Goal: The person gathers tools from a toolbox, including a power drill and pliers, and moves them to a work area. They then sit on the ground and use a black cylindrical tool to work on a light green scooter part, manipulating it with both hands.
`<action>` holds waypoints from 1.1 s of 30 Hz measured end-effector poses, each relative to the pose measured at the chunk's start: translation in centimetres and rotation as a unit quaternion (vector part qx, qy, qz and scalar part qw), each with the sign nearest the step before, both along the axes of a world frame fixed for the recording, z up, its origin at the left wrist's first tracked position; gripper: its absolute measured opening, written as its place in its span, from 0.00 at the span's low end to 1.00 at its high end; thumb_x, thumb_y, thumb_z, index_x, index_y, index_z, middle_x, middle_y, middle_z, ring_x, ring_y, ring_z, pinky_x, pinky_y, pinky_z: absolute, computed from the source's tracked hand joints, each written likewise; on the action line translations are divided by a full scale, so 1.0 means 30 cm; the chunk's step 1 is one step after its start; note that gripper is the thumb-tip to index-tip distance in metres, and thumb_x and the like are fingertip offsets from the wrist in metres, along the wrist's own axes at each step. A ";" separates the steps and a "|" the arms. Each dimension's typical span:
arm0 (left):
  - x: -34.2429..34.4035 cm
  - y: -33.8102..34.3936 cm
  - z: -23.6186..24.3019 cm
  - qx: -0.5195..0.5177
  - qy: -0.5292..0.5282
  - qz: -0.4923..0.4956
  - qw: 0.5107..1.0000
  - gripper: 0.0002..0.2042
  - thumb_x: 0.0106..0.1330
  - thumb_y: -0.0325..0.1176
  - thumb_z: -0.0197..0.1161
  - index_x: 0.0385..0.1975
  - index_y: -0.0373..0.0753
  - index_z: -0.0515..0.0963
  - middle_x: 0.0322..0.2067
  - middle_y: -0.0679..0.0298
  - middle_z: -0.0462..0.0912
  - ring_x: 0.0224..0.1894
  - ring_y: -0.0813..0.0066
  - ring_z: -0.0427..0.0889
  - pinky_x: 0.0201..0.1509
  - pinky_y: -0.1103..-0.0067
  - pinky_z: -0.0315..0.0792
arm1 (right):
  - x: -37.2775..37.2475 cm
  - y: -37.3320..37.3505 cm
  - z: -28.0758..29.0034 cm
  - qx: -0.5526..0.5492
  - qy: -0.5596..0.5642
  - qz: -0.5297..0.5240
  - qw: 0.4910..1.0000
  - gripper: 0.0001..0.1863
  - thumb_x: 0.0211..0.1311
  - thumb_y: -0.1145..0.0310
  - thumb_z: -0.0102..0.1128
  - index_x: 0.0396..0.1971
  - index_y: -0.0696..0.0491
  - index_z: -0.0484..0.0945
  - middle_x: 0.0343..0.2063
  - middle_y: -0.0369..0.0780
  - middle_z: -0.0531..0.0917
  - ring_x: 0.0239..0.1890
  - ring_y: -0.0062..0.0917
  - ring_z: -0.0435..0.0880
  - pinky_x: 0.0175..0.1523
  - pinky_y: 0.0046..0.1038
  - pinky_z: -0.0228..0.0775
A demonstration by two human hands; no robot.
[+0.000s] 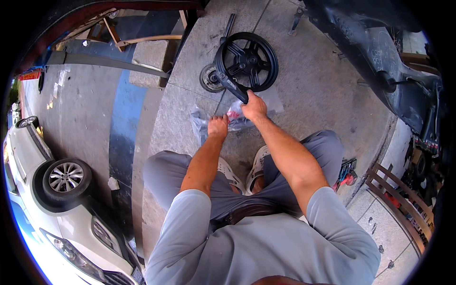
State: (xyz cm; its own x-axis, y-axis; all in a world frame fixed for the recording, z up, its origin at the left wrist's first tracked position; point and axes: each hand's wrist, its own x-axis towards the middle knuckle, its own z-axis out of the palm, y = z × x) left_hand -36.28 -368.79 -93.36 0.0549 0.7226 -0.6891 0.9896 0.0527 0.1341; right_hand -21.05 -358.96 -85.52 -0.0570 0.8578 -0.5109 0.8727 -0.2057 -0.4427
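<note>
A black spoked motorcycle wheel rim (251, 59) lies on the concrete in front of me, with a brake disc (209, 78) at its left. Across the rim's near left side slants a black fork leg (232, 87); my right hand (254, 105) is closed round its near end. Beyond it, another dark tube (229, 27) sticks out past the rim. Under and beside my hands is a crumpled clear plastic bag (199, 124) with some red on it. My left hand (218, 126) has its fingers curled on the bag, their tips partly hidden.
A dark scooter or motorcycle body (380, 71) stands at the right. Near my right knee lie tools with red and black parts (347, 176). A slatted wooden rack (399, 204) is at the lower right. A white car (66, 209) is parked at the left; a concrete block (148, 59) sits far left.
</note>
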 end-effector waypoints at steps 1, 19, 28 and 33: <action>-0.013 0.002 0.004 -0.033 -0.011 -0.009 0.999 0.20 0.68 0.34 0.54 0.60 0.42 0.75 0.52 0.54 0.83 0.60 0.53 0.79 0.65 0.63 0.70 | 0.020 0.022 0.015 0.004 -0.004 0.020 1.000 0.29 0.51 0.64 0.68 0.56 0.50 0.73 0.42 0.49 0.86 0.49 0.48 0.84 0.54 0.45 0.75; -0.561 -0.003 1.215 0.138 -0.213 0.183 0.950 0.15 0.53 0.30 0.63 0.42 0.34 0.81 0.34 0.40 0.83 0.42 0.40 0.83 0.45 0.61 0.77 | 0.060 0.030 0.413 -0.010 0.127 -0.052 0.990 0.24 0.58 0.68 0.67 0.55 0.58 0.75 0.51 0.49 0.82 0.51 0.39 0.83 0.57 0.36 0.75; -0.228 0.011 2.337 -0.132 -0.436 0.188 0.870 0.33 0.53 0.20 0.59 0.65 0.30 0.67 0.57 0.59 0.77 0.59 0.71 0.74 0.65 0.75 0.65 | 0.343 -0.115 2.297 0.334 0.407 -0.088 0.845 0.25 0.58 0.72 0.69 0.56 0.61 0.75 0.51 0.44 0.81 0.53 0.31 0.81 0.61 0.29 0.70; -0.026 -0.080 2.668 -0.180 -0.527 0.193 0.808 0.30 0.58 0.24 0.62 0.64 0.32 0.69 0.56 0.61 0.78 0.58 0.71 0.76 0.63 0.74 0.69 | 0.707 -0.310 2.880 0.257 0.228 0.084 0.936 0.19 0.56 0.67 0.72 0.44 0.61 0.81 0.45 0.44 0.81 0.50 0.35 0.80 0.54 0.32 0.71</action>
State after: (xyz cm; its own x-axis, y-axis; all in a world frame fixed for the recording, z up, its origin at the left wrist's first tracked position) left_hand -37.07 -371.19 -13.34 0.5671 0.5888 -0.5759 0.2371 0.5529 0.7988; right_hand 0.17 -368.25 0.90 -0.3246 0.9428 0.0760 0.5704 0.2593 -0.7793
